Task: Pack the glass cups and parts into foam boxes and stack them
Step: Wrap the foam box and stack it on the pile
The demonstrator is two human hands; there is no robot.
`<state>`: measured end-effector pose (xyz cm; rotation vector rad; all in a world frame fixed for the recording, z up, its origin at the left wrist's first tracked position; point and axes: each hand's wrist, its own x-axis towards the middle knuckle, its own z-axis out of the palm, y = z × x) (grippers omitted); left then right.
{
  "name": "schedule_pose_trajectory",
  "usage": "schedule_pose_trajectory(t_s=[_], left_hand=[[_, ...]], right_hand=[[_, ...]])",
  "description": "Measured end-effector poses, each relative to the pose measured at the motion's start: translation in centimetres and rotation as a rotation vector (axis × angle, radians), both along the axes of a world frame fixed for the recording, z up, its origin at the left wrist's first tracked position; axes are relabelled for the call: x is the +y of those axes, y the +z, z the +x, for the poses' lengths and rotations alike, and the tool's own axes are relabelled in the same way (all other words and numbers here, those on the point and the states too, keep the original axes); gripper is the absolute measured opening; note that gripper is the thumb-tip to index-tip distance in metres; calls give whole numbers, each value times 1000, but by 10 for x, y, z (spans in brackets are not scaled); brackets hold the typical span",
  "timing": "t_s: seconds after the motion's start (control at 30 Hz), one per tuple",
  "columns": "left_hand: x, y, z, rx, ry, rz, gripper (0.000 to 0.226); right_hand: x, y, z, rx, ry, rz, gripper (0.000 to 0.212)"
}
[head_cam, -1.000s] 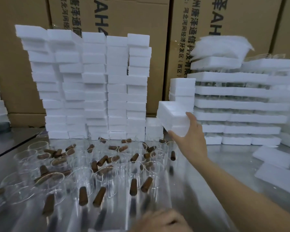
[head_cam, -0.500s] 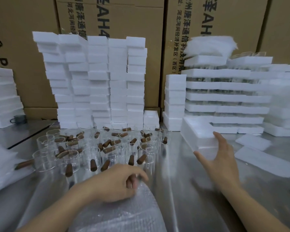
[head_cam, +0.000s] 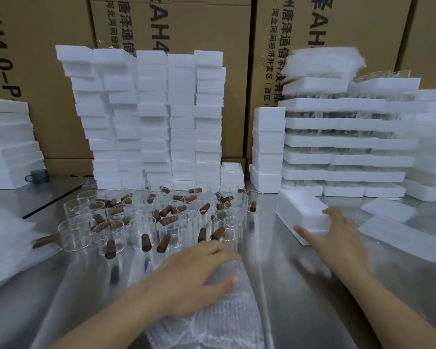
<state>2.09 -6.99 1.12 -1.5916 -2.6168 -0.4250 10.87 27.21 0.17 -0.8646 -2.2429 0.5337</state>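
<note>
At the surface's near edge the left hand (head_cam: 194, 275) lies with its fingers spread flat on bubble wrap (head_cam: 212, 313). Right of the middle, the right hand (head_cam: 337, 240) grips the near end of an open foam box (head_cam: 300, 210), fingers curled over its rim and thumb along its side. Left of it stand the glass cups (head_cam: 161, 217) with brown handles, and foam stacks (head_cam: 146, 117) line the far edge.
</note>
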Motion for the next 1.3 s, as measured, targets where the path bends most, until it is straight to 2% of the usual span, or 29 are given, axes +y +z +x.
schedule_pose_trajectory(t_s=[0.1,0.2,0.37,0.43,0.53,0.6,0.67,0.8,0.87,1.07,1.1,1.2,1.3], left_hand=[[-3,-1,-3,-62,-31,-115,61],[-4,2,-5,-57,-35,-130,59],[-6,10,-7,23,-46,-98,45],[-7,14,-7,42,-36,-83,39],[-10,21,-9,101,25,1,26],[-13,26,-9,98,68,61,17],[-14,30,-9,96,86,119,15],[-14,33,-5,137,143,214,16],[-14,33,-4,109,160,246,16],[-13,29,-5,66,137,159,20],[-13,27,-6,66,136,138,21],[-13,24,-8,89,130,83,24],[-14,21,-9,125,123,44,23]], right_hand=[[-1,2,1,31,-14,4,83],[-3,7,3,106,9,-14,79],[-17,20,5,245,262,-35,63],[-25,25,8,271,407,-139,58],[-36,33,11,269,643,-353,66],[-41,38,10,270,754,-448,56],[-44,44,9,285,814,-547,43],[-41,51,15,287,906,-830,40],[-38,52,19,221,947,-878,39],[-22,51,23,27,896,-842,24],[-19,50,24,-3,865,-811,27],[-17,51,31,-76,721,-587,55],[-14,50,32,-127,557,-377,58]])
